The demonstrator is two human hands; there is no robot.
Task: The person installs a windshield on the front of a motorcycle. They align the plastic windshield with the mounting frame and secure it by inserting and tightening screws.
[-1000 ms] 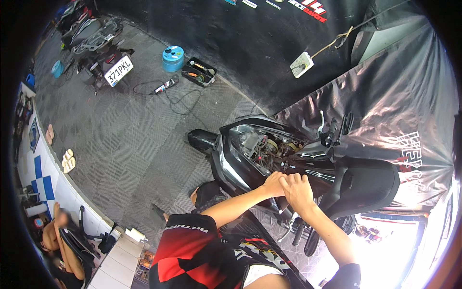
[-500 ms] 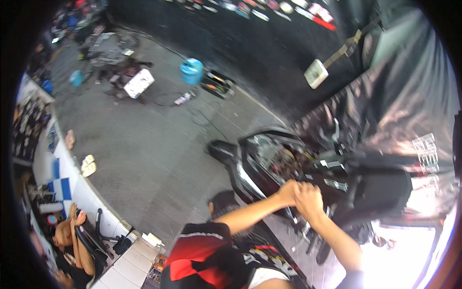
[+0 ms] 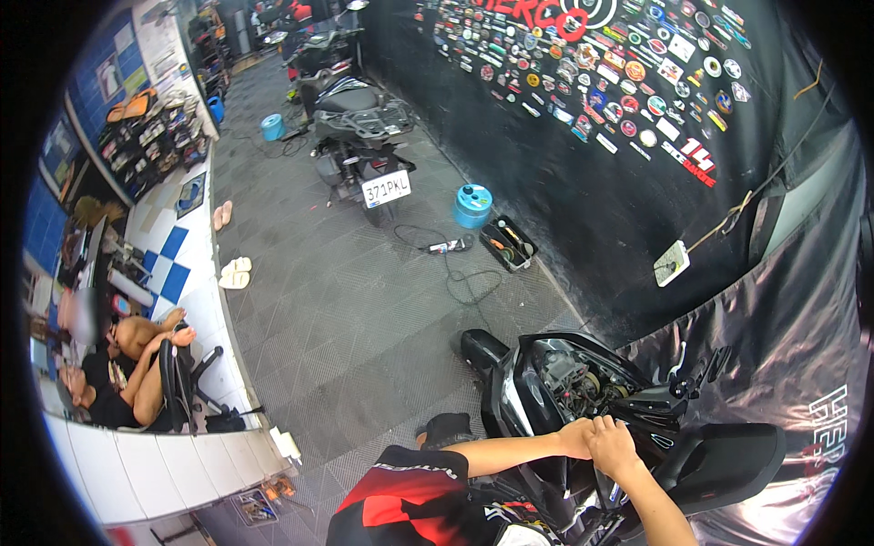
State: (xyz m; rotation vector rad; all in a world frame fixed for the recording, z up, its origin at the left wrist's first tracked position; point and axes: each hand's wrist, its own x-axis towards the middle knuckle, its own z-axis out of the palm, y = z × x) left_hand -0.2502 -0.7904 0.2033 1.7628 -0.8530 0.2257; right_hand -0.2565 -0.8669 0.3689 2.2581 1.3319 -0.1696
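Both my hands are closed and pressed together over the middle of a black motorcycle [image 3: 512,400]. My left hand [image 3: 573,439] comes in from the left, and my right hand [image 3: 612,444] meets it at the fingers. What they grip, if anything, is hidden by the fingers. Ahead of them the front bodywork is opened up, showing bare mechanical parts [image 3: 574,375]. The long black seat [image 3: 742,464] lies to the right of my right forearm. A silver hand lever [image 3: 677,360] sticks up beyond the hands.
A blue round container [image 3: 472,207], a black tool tray [image 3: 510,244] and a corded power tool [image 3: 450,246] stand on the grey floor. Farther off is another motorcycle [image 3: 350,98]. Pale slippers [image 3: 235,273] lie by the white tiled ledge [image 3: 173,464]. At left a person [image 3: 118,387] sits reclined.
The head view has swung, so more of the stickered wall and far floor shows, and the motorcycle sits lower and farther right. My hands stay together at about the same part of it.
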